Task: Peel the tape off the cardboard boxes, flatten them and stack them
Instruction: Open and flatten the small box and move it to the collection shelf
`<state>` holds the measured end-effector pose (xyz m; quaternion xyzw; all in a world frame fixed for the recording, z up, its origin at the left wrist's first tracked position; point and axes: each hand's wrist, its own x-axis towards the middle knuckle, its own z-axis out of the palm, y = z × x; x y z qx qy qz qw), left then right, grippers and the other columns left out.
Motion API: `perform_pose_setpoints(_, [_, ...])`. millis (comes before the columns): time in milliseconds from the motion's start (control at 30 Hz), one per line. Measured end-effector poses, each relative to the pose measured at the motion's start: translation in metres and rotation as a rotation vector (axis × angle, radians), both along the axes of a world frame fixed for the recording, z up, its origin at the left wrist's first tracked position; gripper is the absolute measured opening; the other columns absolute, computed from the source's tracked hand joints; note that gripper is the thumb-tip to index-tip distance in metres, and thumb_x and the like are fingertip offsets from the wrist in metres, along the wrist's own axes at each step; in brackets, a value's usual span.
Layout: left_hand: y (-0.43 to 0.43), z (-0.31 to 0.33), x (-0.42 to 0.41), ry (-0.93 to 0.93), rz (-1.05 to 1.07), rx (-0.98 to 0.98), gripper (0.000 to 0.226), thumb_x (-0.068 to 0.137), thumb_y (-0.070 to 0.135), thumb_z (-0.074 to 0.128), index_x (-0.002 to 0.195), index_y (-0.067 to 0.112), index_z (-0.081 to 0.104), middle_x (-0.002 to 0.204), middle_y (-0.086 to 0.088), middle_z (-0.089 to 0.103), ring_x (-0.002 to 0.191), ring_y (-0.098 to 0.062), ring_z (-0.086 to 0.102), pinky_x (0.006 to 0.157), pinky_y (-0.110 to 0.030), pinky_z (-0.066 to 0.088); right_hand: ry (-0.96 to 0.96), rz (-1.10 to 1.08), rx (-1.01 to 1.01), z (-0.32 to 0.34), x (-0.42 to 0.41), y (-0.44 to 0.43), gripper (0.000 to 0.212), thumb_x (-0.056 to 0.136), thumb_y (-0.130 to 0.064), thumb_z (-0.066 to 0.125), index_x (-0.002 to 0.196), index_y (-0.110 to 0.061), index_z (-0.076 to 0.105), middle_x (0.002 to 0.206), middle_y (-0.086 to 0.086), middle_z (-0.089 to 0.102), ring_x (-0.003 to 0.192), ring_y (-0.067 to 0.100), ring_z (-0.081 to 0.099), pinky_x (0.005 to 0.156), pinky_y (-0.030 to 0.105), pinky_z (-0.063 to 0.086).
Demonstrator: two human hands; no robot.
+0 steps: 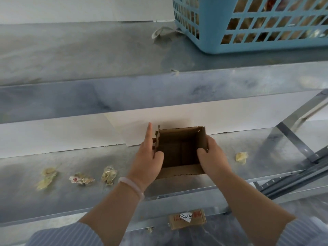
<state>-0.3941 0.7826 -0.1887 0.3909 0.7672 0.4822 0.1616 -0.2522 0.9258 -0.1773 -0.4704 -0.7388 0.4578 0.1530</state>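
Mostly metal shelf (pixel 26 192) fills the view, with an upper tier carrying a blue basket (pixel 213 38) at its right end, probably a bin for scraps, contents unclear. On the middle tier, near the back edge and right of centre, stands the cardboard box (pixel 181 150), open top toward the camera, flaps not sealed. The left hand (pixel 148 162) holds the box's left wall, thumb hooked inside, index finger straight along the outside. The right hand (pixel 214 157) grips the right wall, thumb inside, fingers wrapped behind. Both-sided hold looks like bracing to collapse it, so likely the flatten step. A flattened carton (pixel 186 219) lies below the front edge, likely the stack start. Tape wads (pixel 108 175) sit along the front left of the middle tier, one more wad (pixel 241 157) right of the box, dropped clear of work.
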Motion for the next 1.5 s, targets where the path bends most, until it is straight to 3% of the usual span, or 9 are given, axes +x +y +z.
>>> perform_pose_setpoints(233, [-0.034,0.004,-0.006,0.349,-0.194,0.034,0.06,0.086,0.017,0.034,0.145,0.032,0.032,0.077,0.021,0.048,0.066,-0.001,0.048,0.059,-0.01,0.037,0.388,-0.02,-0.559,0.002,0.048,0.011,0.044,0.091,0.008,0.04,0.127,-0.011,0.057,0.109,0.014,0.066,0.101,0.029,0.064,0.082,0.04,0.056])
perform_pose_setpoints(400, [-0.052,-0.003,0.004,0.541,-0.304,-0.086,0.078,0.083,0.011,0.041,0.152,0.035,0.014,0.127,0.016,0.046,0.105,0.006,0.042,0.087,-0.006,0.04,0.444,0.002,-0.864,0.014,0.059,0.029,0.056,0.088,-0.064,0.046,0.126,-0.025,0.06,0.114,0.008,0.069,0.099,0.031,0.067,0.072,0.047,0.058])
perform_pose_setpoints(500, [-0.055,0.003,0.01,0.6,-0.419,-0.064,0.075,0.083,0.013,0.04,0.153,0.032,0.017,0.153,0.02,0.025,0.124,0.009,0.031,0.099,-0.002,0.029,0.227,0.076,-0.759,0.019,0.056,0.032,0.067,0.07,-0.068,0.06,0.117,-0.021,0.065,0.108,0.013,0.072,0.1,0.032,0.068,0.079,0.046,0.059])
perform_pose_setpoints(633, [-0.054,0.005,0.014,0.586,-0.448,-0.013,0.068,0.083,0.011,0.04,0.149,0.028,0.032,0.154,0.015,0.029,0.135,0.001,0.033,0.108,-0.018,0.033,0.113,0.077,-0.494,0.014,0.05,0.024,0.032,0.082,-0.04,0.072,0.111,-0.027,0.067,0.099,0.002,0.071,0.091,0.023,0.067,0.058,0.025,0.055])
perform_pose_setpoints(833, [-0.059,-0.005,0.018,0.393,-0.308,0.049,0.057,0.093,0.037,0.046,0.148,0.032,0.031,0.15,0.016,0.033,0.138,-0.004,0.033,0.111,-0.019,0.031,0.305,0.053,-0.481,0.005,0.055,0.016,0.036,0.084,-0.016,0.073,0.116,-0.03,0.064,0.103,-0.004,0.073,0.1,0.026,0.067,0.079,0.051,0.058])
perform_pose_setpoints(967, [-0.049,-0.01,0.016,-0.064,0.068,-0.121,0.096,0.077,0.065,0.062,0.151,0.035,0.011,0.155,0.006,0.022,0.141,-0.011,0.027,0.112,-0.038,0.032,0.454,0.072,-0.526,-0.001,0.06,0.004,0.055,0.081,-0.005,0.07,0.13,-0.025,0.056,0.119,0.005,0.068,0.108,0.027,0.065,0.084,0.052,0.057])
perform_pose_setpoints(1067, [-0.04,-0.011,0.013,-0.576,-0.043,0.028,0.123,0.056,0.054,0.083,0.149,0.043,0.004,0.14,0.012,0.05,0.118,0.0,0.054,0.09,-0.027,0.053,0.53,0.081,-0.525,-0.006,0.063,-0.003,0.062,0.076,0.001,0.071,0.13,-0.025,0.054,0.119,0.002,0.066,0.106,0.026,0.065,0.082,0.052,0.057])
perform_pose_setpoints(1267, [-0.027,-0.004,0.015,-0.367,-0.08,0.111,0.129,0.042,0.049,0.094,0.142,0.05,0.012,0.134,0.019,0.05,0.126,-0.004,0.048,0.098,-0.04,0.05,0.438,0.117,-0.285,0.001,0.058,-0.001,0.055,0.08,0.01,0.069,0.116,-0.028,0.053,0.112,-0.009,0.065,0.101,0.013,0.068,0.072,0.028,0.057])
perform_pose_setpoints(1500, [-0.041,-0.014,0.016,-0.14,-0.147,0.003,0.152,0.044,0.057,0.089,0.145,0.041,-0.024,0.148,0.01,0.029,0.134,0.006,0.032,0.108,-0.015,0.034,0.343,0.227,0.033,0.019,0.054,-0.002,0.029,0.092,-0.025,0.062,0.116,-0.039,0.063,0.115,-0.014,0.06,0.102,-0.002,0.058,0.08,0.019,0.053])
